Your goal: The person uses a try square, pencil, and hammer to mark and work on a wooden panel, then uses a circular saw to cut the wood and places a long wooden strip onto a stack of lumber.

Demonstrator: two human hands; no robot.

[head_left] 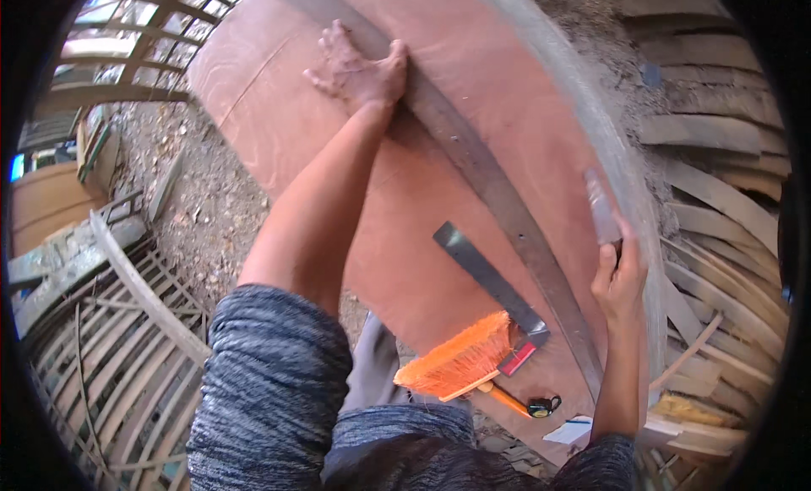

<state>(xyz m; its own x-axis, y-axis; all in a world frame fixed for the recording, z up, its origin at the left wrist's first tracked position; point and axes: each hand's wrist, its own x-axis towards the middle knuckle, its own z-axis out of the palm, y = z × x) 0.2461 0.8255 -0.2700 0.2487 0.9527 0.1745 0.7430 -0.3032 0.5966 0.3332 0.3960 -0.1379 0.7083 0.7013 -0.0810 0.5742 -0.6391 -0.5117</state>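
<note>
Seen from above, through a fisheye view: a long dark straightedge with small holes, laid along a reddish plywood sheet, running from the far edge down to near the right forearm and apparently bowed by the lens. Left hand palm down near the far end, with fingers and thumb splayed apart across straightedge and sheet, by the look of it bearing down rather than gripping. Right hand over the right-hand part of the sheet, closed around the handle of a short flat-bladed tool, perhaps a knife or scraper, with blade pointing away from the body; cannot tell about contact between tip and wood. Left of the straightedge, on the same sheet: a try square, an orange-bristled brush and, by the brush's handle, a black tape measure. As to handling, by judgement: straightedge probably metal, fairly heavy, stiff edgewise, springy on the flat, and liable to skid or pivot under pressure at one end only; best held by a flat palm around mid-length, with fingertips well back from the blade-side edge. Sheet likely firm but whippy over its breadth, and prone to splintering along the rim; best lifted by opposite edges. Tool light and rigid; to be held by the handle alone.
</note>
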